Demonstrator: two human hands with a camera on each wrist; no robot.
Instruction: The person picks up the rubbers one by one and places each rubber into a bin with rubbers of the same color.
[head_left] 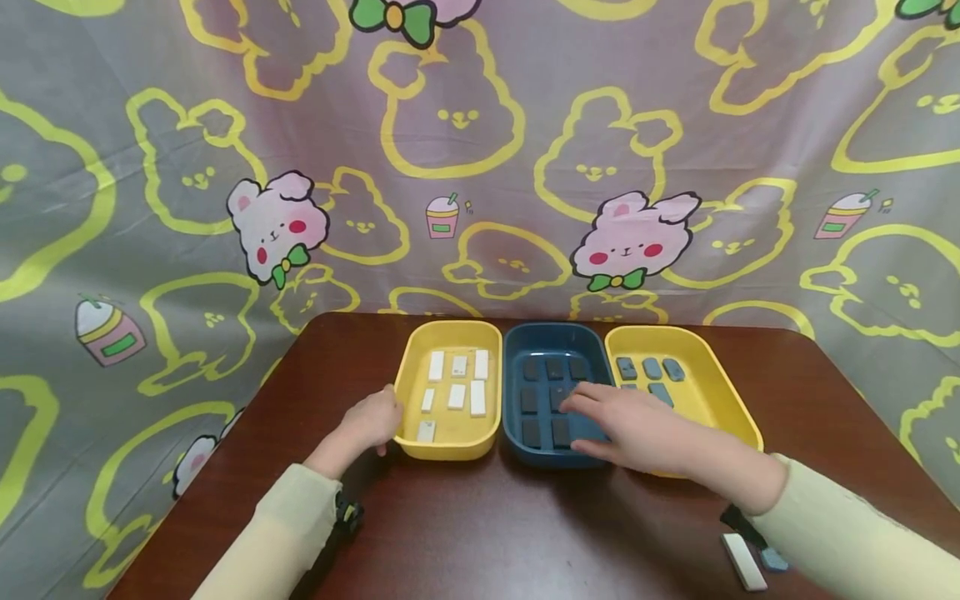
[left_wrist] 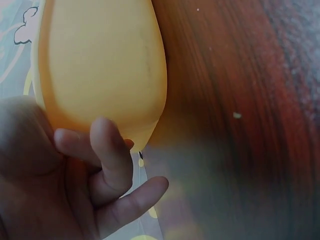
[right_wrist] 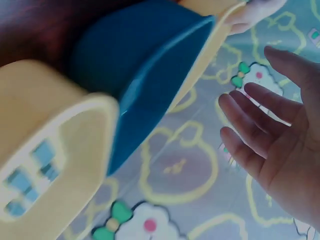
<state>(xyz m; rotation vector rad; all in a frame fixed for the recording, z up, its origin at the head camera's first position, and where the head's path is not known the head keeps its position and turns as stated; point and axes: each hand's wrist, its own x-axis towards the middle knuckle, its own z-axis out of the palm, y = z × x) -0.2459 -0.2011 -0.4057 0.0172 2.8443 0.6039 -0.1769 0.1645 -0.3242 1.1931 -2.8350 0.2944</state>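
My left hand (head_left: pixel 372 417) is at the left side of a yellow tray (head_left: pixel 447 451) holding several white rectangular pieces (head_left: pixel 456 397). In the left wrist view, its loosely bent fingers (left_wrist: pixel 112 160) lie close to the tray's outer wall; contact is hard to judge. My right hand (head_left: pixel 637 429) reaches over the right side of a dark blue tray (head_left: pixel 558 333), fingers spread and nothing visibly held. Several dark rectangular pieces (head_left: pixel 530 400) lie in rows there. The right wrist view shows the open palm (right_wrist: pixel 280 135) and relaxed fingers. Its forearm partly covers a second yellow tray (head_left: pixel 720 392) with several blue-grey pieces (head_left: pixel 652 367).
The three trays stand side by side on a brown wooden table (head_left: pixel 480 533). Near the front right, a white piece (head_left: pixel 744 562) and a blue-grey piece (head_left: pixel 774 560) lie by my right sleeve. A patterned curtain (head_left: pixel 487 200) hangs behind the table.
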